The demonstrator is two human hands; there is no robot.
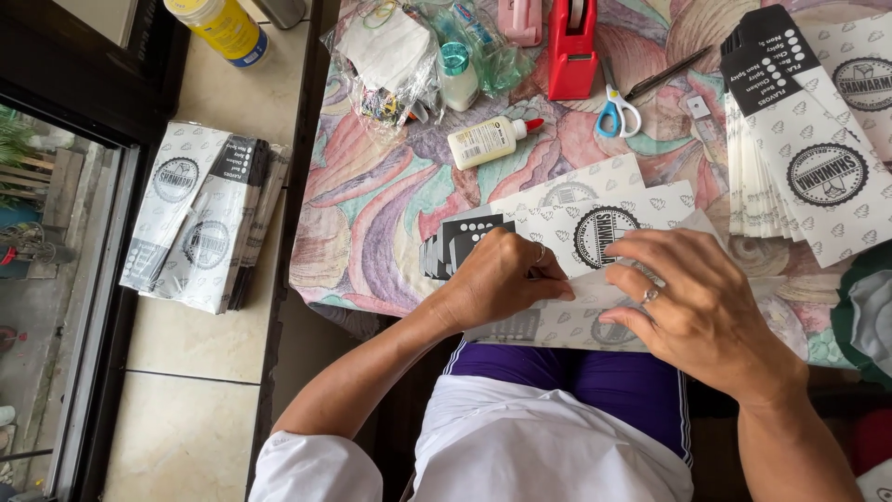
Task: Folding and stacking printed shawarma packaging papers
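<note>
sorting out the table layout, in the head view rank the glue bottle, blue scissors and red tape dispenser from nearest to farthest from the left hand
From the left hand on the printed paper sleeves:
1. Glue bottle, straight up the table from the hand.
2. Blue scissors, up and to the right.
3. Red tape dispenser, at the table's far edge.

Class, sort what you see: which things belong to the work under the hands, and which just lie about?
In use: left hand, right hand, printed paper sleeves being pressed flat, stack of sleeves.
Lying about: glue bottle, scissors, red tape dispenser, wrapped bundle.
</note>
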